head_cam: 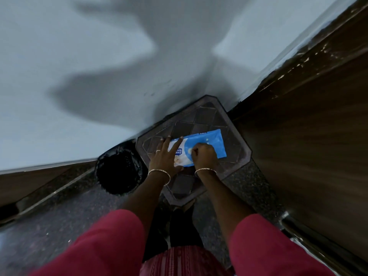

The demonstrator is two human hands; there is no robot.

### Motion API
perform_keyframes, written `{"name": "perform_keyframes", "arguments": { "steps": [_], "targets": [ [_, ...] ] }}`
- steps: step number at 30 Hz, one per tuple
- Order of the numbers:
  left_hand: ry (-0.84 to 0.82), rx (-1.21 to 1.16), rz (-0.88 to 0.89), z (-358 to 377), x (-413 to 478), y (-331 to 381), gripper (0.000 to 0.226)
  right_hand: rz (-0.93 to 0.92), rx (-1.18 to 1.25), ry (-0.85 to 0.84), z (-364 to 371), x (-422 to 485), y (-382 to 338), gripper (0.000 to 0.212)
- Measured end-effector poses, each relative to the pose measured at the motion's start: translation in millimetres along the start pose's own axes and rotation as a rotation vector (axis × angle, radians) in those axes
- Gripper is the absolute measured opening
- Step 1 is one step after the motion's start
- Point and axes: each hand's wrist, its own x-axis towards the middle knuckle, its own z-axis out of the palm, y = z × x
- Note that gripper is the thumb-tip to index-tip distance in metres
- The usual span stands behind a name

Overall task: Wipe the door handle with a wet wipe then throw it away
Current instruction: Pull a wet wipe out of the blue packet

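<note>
The wipe pack (207, 144) is a flat, soft-sided rectangular pouch of glossy blue and white film, with part of its lettering visible. It lies flat on top of a stool (199, 116), towards the far half of the seat. The stool is dark brown moulded plastic, square with cut corners, and has a raised diamond lattice across its top.

The left hand (165, 158) lies over the pack's white left end. Its fingers are straight and spread, pressing down, and the thumb runs along the near edge. One finger carries a thin ring (158, 150). The right hand (205, 156) sits on the middle of the pack with fingers curled in tight, the fingertips pinching at the top face. What they pinch cannot be made out. Each wrist wears a slim metal bangle, and both arms emerge from red sleeves.

Just left of the stool stands a round bin (119, 172) lined with a crinkled black bag. The floor (69, 216) is dark speckled stone. A pale, smooth wall (79, 76) rises behind. To the right stands a brown wood-grain door (308, 126), scuffed along its edge, with a shiny metal fitting (298, 232) low on it, blurred.
</note>
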Motion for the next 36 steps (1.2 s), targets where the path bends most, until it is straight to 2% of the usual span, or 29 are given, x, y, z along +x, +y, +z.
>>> {"name": "perform_keyframes", "arguments": {
  "steps": [8, 15, 21, 24, 26, 30, 36],
  "targets": [
    [0.005, -0.049, 0.007, 9, 5, -2, 0.113, -0.095, -0.062, 0.005, 14, 0, 5, 0.036],
    [-0.032, -0.005, 0.003, 14, 5, 3, 0.111, -0.114, 0.035, 0.116, 23, -17, 13, 0.029],
    [-0.061, 0.078, -0.045, 17, 5, 6, 0.11, -0.122, 0.079, 0.134, 21, -21, 16, 0.022],
    [-0.071, 0.092, -0.045, 17, 5, 7, 0.11, -0.146, 0.1, 0.132, 21, -25, 15, 0.035],
    [-0.074, 0.099, -0.05, 17, 5, 8, 0.109, -0.113, 0.161, 0.188, 20, -25, 12, 0.039],
    [-0.081, 0.073, -0.052, 17, 5, 8, 0.11, -0.023, 0.331, 0.35, 17, -22, 4, 0.018],
    [-0.094, 0.068, -0.06, 16, 5, 9, 0.11, 0.02, 0.473, 0.398, 12, -27, 7, 0.018]
  ]
}}
